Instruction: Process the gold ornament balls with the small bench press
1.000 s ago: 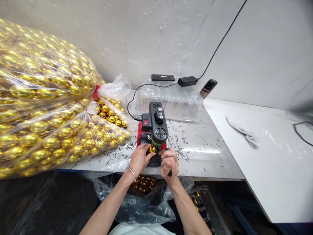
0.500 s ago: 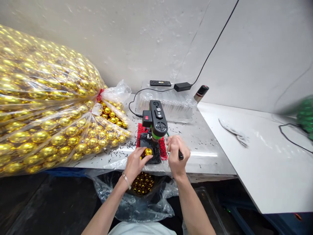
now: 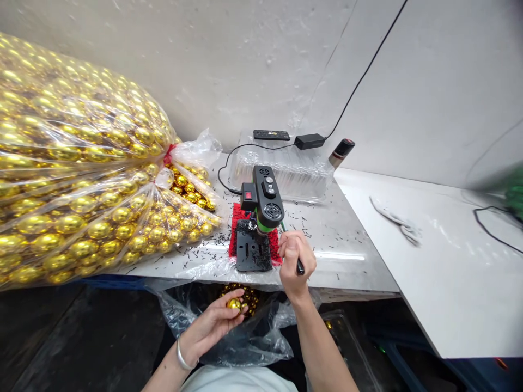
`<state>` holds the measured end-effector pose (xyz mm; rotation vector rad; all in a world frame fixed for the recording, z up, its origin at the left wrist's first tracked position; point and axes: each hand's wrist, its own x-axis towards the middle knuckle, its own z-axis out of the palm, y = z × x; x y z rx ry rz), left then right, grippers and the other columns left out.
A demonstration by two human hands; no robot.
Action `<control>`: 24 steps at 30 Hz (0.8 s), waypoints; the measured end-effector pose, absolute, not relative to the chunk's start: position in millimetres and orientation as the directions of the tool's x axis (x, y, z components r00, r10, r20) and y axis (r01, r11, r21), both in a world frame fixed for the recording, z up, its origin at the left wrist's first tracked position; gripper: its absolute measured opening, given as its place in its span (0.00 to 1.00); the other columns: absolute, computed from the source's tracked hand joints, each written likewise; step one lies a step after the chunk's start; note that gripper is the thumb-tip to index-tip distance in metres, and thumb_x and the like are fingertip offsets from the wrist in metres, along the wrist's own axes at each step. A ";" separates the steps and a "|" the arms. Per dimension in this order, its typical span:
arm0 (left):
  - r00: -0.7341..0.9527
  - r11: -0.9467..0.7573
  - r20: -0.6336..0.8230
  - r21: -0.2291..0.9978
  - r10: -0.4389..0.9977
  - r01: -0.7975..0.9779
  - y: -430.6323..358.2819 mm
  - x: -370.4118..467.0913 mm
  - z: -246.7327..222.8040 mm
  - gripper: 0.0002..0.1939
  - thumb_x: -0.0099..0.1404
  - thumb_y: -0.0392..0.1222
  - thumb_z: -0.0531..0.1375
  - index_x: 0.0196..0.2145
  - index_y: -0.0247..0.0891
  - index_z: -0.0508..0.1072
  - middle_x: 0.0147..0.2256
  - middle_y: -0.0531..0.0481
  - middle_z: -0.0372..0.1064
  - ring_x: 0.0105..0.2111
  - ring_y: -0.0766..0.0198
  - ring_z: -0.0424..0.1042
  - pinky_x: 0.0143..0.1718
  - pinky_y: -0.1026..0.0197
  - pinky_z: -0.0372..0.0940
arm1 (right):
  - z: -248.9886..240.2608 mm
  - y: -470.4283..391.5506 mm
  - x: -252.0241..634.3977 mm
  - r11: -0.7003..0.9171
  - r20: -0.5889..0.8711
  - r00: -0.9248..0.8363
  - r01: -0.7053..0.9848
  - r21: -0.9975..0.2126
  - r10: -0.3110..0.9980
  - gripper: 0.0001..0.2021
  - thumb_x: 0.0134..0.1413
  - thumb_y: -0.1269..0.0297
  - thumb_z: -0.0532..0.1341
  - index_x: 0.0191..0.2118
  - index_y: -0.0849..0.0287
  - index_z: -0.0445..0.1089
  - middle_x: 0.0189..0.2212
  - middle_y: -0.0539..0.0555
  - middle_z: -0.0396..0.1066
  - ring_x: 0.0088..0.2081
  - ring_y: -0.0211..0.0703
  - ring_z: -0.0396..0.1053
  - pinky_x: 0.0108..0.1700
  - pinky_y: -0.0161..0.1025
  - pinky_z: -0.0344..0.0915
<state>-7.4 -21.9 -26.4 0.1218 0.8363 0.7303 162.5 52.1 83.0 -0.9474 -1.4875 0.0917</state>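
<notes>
My left hand (image 3: 214,324), palm turned up, holds a shiny gold ball (image 3: 234,304) between thumb and fingers. It is below the table's front edge, over an open clear plastic bag (image 3: 261,340) with several gold balls (image 3: 251,299) inside. My right hand (image 3: 298,258) is wrapped round the lever (image 3: 301,267) of a small black-and-green bench machine (image 3: 268,198); the lever's black tip sticks out of the fist. The machine's black slotted base plate (image 3: 249,258) stands bare on a red mat (image 3: 238,213). The tool end under the machine's head is mostly hidden.
A huge clear bag of gold balls (image 3: 81,190) fills the left. Behind the machine are a clear plastic tray (image 3: 302,185), a black power adapter (image 3: 309,141), a remote-like black bar (image 3: 271,135) and a dark-capped can (image 3: 341,152). Black shavings litter the table (image 3: 327,234). White gloves (image 3: 394,220) lie right.
My left hand has moved from the machine's base plate down toward me, over the open bag, with a gold ball in its fingers. My right hand has stayed on the lever.
</notes>
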 end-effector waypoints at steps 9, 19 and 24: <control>0.056 0.350 -0.358 0.852 0.932 -0.389 61.5 17.6 9.7 0.24 0.51 0.50 0.68 0.43 0.34 0.74 0.36 0.48 0.74 0.30 0.67 0.70 0.25 0.69 0.61 | 79.4 52.6 164.9 0.677 0.811 0.105 0.494 -0.545 0.576 0.15 0.59 0.75 0.48 0.22 0.57 0.56 0.21 0.49 0.60 0.29 0.37 0.64 0.30 0.37 0.59; 0.017 -0.071 0.070 0.925 0.997 0.374 83.9 28.7 -8.2 0.19 0.57 0.45 0.64 0.46 0.38 0.75 0.35 0.45 0.74 0.36 0.56 0.71 0.42 0.57 0.63 | 73.9 51.3 169.6 0.685 0.813 0.044 0.514 -0.517 0.580 0.13 0.57 0.78 0.49 0.24 0.57 0.57 0.21 0.49 0.60 0.30 0.37 0.64 0.30 0.36 0.60; 0.135 -0.309 0.281 0.799 0.950 0.515 85.4 31.4 -17.7 0.17 0.61 0.43 0.62 0.47 0.37 0.73 0.42 0.42 0.74 0.43 0.53 0.70 0.47 0.53 0.63 | 73.0 51.1 170.2 0.690 0.820 0.032 0.522 -0.501 0.571 0.13 0.57 0.78 0.49 0.24 0.57 0.58 0.21 0.49 0.61 0.29 0.37 0.64 0.30 0.36 0.60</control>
